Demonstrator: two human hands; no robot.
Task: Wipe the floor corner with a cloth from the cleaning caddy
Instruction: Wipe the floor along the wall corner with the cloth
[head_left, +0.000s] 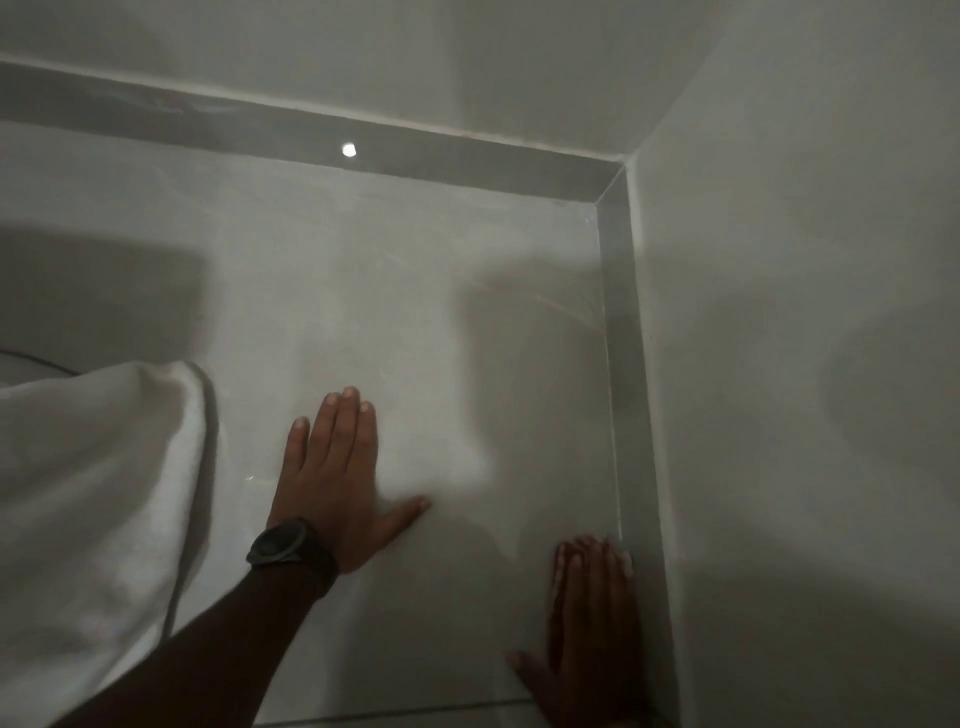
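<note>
Pale floor tiles (415, 291) meet two walls at one corner (613, 182), edged by grey skirting (618, 364). Two hands lie flat, fingers spread, holding nothing: left hand (337, 483), with one watch (283, 543), mid-floor; right hand (592, 623) against the right skirting. One white cloth (93, 493) hangs at left. Bare floor stretches between the hands and the corner.

two hands (332, 478) (592, 623), one cloth (98, 493), one watch (285, 543)

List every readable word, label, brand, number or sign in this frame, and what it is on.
None readable. The watch on the left hand has a dark face showing no legible marks. The white cloth, floor tiles, skirting and walls are plain. The right hand bears nothing.
</note>
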